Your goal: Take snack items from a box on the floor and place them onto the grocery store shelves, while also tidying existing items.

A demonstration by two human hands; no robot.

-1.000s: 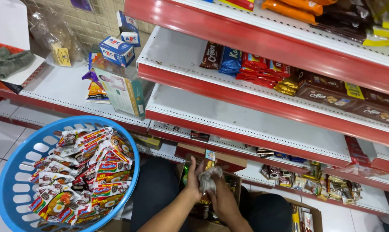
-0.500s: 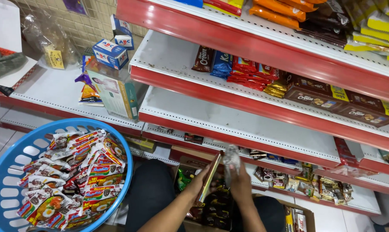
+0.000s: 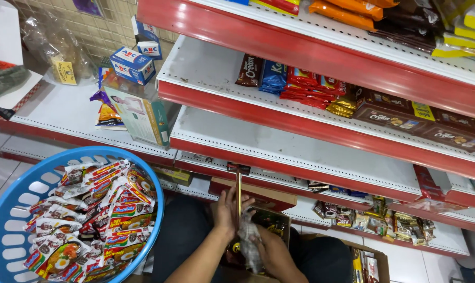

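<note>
My left hand (image 3: pixel 226 211) grips the upright flap (image 3: pixel 239 184) of an open cardboard box (image 3: pixel 271 219) on my lap. Dark packets show inside the box. My right hand (image 3: pixel 269 252) is just below and to the right, closed on a crumpled wad of clear plastic wrap (image 3: pixel 248 237). Both hands are low in the view, in front of the bottom shelves. A white shelf board (image 3: pixel 300 149) with a red front edge lies bare above them.
A blue plastic basket (image 3: pixel 157 209) full of noodle packets (image 3: pixel 90 215) stands at my left. Red-edged shelves above carry biscuit and chocolate packs (image 3: pixel 310 84). Small sachets (image 3: pixel 373 220) lie on the low shelf at right, and boxes (image 3: pixel 138 110) stand on the left shelf.
Half a second ago my hands were lifted toward the lower shelf with the plastic wad. They have come back down to the box, and the left hand now holds the flap.
</note>
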